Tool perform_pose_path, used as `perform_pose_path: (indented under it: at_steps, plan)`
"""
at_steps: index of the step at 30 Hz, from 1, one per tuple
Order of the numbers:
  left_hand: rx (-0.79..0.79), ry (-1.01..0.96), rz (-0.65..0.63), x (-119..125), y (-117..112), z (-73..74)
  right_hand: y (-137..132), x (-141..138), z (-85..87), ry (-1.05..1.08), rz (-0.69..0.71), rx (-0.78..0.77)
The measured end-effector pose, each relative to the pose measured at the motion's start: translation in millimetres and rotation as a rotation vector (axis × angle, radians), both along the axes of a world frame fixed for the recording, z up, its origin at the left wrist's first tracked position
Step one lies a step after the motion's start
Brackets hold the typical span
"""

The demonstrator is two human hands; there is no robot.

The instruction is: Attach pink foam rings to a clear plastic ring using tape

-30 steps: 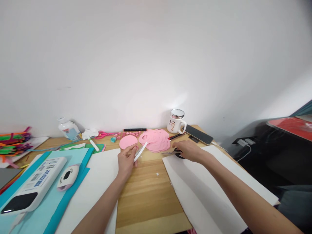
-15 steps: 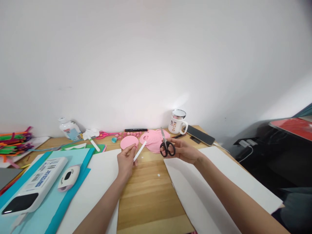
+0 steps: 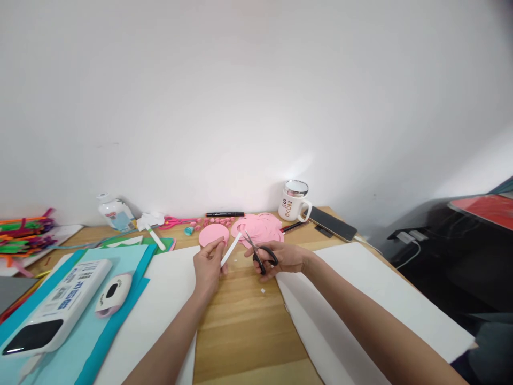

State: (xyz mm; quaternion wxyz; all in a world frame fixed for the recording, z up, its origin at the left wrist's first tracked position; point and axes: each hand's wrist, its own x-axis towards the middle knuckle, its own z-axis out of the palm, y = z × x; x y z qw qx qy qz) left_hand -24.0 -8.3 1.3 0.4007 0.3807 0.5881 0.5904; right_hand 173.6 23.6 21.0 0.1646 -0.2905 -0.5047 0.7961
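Note:
My left hand (image 3: 208,264) pinches a narrow white paper strip (image 3: 231,249) that slants up to the right above the wooden table (image 3: 244,321). Black-handled scissors (image 3: 260,255) sit in my right hand (image 3: 282,258), fingers through the loops, blades pointing up-left toward the strip's upper end. The blade tips are close to the strip; I cannot tell if they touch. Behind both hands lie a pink paper circle (image 3: 214,234) and a pile of pink paper rings (image 3: 264,231).
Large white sheets (image 3: 372,305) lie on the right and another white sheet (image 3: 160,299) on the left. Blue paper (image 3: 100,331) carries a white device (image 3: 56,307) and a small pink gadget (image 3: 113,293). A mug (image 3: 294,200), phone (image 3: 332,223), marker (image 3: 224,214), pink scissors (image 3: 174,221) line the back.
My right hand picked the scissors up from the table, lifted them, then brought them left toward the strip. My left hand stayed nearly still with the strip.

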Motion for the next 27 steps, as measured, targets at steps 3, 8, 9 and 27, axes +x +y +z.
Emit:
perform_pose_path:
  at_steps: [3,8,9,27]
  plan:
    - [-0.002,0.003,-0.009,-0.1,-0.2,0.2,4.0,-5.3,1.8,-0.022,-0.004,0.014]
    - [-0.011,-0.014,-0.012,0.2,-0.8,1.9,8.5,-11.5,5.7,-0.088,-0.021,0.049]
    - [-0.01,-0.011,-0.015,0.0,-0.7,1.9,9.1,-12.4,6.0,-0.098,-0.022,0.055]
    - [0.004,-0.03,0.007,-0.5,-0.2,2.0,11.3,-16.8,6.5,-0.213,-0.034,0.144]
